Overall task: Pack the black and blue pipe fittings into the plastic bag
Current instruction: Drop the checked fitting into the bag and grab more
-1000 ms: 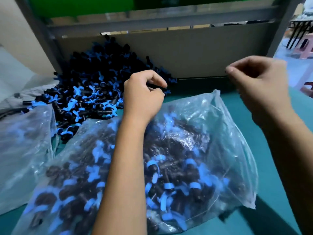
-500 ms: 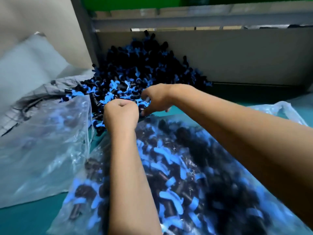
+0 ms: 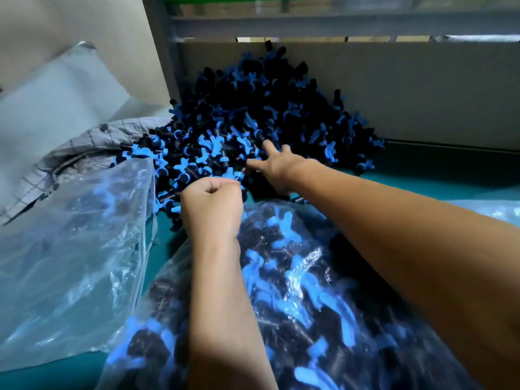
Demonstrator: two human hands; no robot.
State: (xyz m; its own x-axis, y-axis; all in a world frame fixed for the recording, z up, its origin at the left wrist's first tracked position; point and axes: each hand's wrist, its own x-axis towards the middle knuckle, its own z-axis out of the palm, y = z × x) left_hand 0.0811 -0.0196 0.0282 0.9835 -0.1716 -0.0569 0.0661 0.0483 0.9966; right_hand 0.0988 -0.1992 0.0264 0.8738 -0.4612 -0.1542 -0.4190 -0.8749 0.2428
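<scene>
Teal tabletop with a grey panel along the back edge, so a pretty standard packing bench. Left hand is curled tight and seems to be pinching the mouth of the plastic bag at its far end, though the film there is hard to make out. Right hand reaches past it with fingers spread and straight, tips resting on the near slope of the pile of pipe fittings, not gripping anything yet. That pile is heaped against the back panel. The bag lies along the near edge and looks pretty stuffed already. Another bag with fittings in it sits by the left edge. I'd say this bag is well along, but plenty of loose fittings are left.
</scene>
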